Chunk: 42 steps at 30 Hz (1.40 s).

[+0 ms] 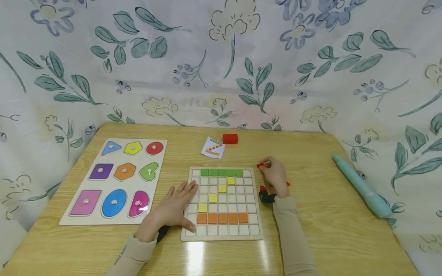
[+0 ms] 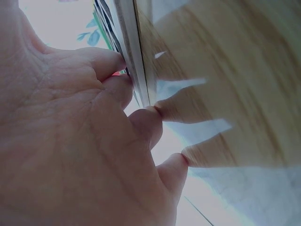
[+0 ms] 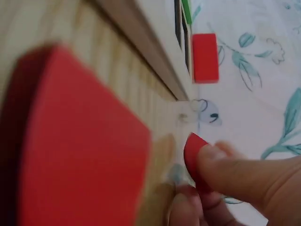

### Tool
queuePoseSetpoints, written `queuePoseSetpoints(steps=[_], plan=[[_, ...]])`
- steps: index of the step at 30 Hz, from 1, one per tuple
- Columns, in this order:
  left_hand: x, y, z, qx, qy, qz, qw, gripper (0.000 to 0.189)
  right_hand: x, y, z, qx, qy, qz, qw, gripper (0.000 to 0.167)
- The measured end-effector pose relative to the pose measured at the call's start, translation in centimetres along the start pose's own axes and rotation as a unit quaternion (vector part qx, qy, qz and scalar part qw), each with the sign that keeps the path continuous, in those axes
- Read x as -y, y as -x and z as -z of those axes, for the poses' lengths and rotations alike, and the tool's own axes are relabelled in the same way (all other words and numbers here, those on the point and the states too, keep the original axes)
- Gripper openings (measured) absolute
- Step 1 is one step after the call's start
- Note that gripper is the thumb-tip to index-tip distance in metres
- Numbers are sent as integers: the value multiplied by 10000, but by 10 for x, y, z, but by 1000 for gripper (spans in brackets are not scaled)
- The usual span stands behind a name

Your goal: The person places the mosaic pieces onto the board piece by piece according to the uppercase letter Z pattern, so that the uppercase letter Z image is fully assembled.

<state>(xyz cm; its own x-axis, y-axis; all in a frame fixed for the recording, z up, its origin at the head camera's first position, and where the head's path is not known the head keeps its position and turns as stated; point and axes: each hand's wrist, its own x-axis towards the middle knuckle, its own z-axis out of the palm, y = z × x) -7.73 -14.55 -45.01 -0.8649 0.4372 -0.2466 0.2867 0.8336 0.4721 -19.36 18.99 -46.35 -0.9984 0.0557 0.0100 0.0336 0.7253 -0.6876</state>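
A wooden grid board (image 1: 256,203) lies in the middle of the table, with green tiles (image 1: 222,173) in the top row, yellow tiles (image 1: 213,197) along a diagonal and orange tiles (image 1: 222,218) in a lower row. Fingers spread, my left hand (image 1: 174,207) rests on the board's left edge. Beyond its right edge, my right hand (image 1: 275,177) pinches a small red tile (image 3: 192,150) between thumb and fingers. Another red tile (image 1: 263,188) is beside the right wrist, large in the right wrist view. A red corner (image 1: 288,184) shows on the wrist's other side, the rest hidden.
Behind the board stand a red block (image 1: 230,138) and a small card (image 1: 209,152) printed with a coloured pattern. A knob puzzle board (image 1: 117,220) with coloured shapes lies at the left. At the table's right edge is a long teal tapered object (image 1: 360,188). Floral cloth (image 1: 221,103) hangs behind.
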Motion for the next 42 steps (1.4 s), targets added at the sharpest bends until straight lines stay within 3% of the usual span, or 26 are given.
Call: queuePoseSetpoints(steps=[6,11,16,20,27,35,38,42], plan=[[2,0,1,-30,-15,-3,10000,126,8,3,3,515,-662,264,9961,22],[3,-1,1,-38,-47,-18,10000,126,18,7,1,1167,-1168,-75,9862,18],[3,-1,0,-26,-41,10,10000,126,23,10,-7,1561,-1199,-255,9801,16],[2,-1,0,-27,-44,11,10000,126,30,13,-13,1537,-1009,-215,9827,18],[1,0,1,-9,-33,-5,10000,126,38,18,-26,1012,-652,57,9927,18],[1,-1,2,-7,-64,5,10000,126,52,24,-38,671,-113,385,9969,27],[0,-1,2,-18,-35,12,10000,126,52,25,-37,709,-29,292,9970,36],[0,-1,0,-12,-36,7,10000,126,42,23,-26,1079,-558,18,9926,46]])
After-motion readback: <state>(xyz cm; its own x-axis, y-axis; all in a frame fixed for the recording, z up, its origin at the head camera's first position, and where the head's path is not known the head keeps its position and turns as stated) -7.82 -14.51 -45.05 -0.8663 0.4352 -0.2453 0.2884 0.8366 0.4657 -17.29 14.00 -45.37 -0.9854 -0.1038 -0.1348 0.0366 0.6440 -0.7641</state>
